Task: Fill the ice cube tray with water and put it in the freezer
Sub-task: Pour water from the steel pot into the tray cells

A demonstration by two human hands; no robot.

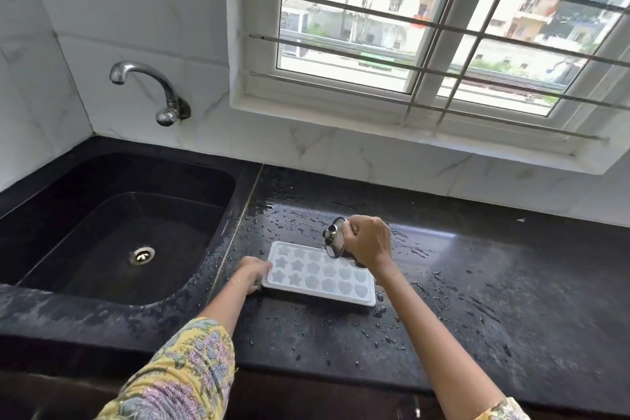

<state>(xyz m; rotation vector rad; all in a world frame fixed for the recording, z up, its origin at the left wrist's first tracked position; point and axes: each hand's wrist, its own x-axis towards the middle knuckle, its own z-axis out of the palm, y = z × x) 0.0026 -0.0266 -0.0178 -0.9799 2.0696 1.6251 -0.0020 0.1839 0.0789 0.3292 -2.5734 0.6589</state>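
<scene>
A white ice cube tray [371, 300] with star and heart shaped cells lies flat on the black counter [477, 300], just right of the sink. My left hand [254, 271] grips the tray's left end. My right hand [370, 240] holds a small steel cup [334, 239] tipped over the tray's far edge, its mouth facing down toward the cells. Several cells look glossy with water.
A black sink [119, 232] with a metal drain lies to the left, and a steel tap [150, 89] juts from the tiled wall above it. Water drops are scattered on the counter around the tray. A barred window [426, 27] fills the wall behind.
</scene>
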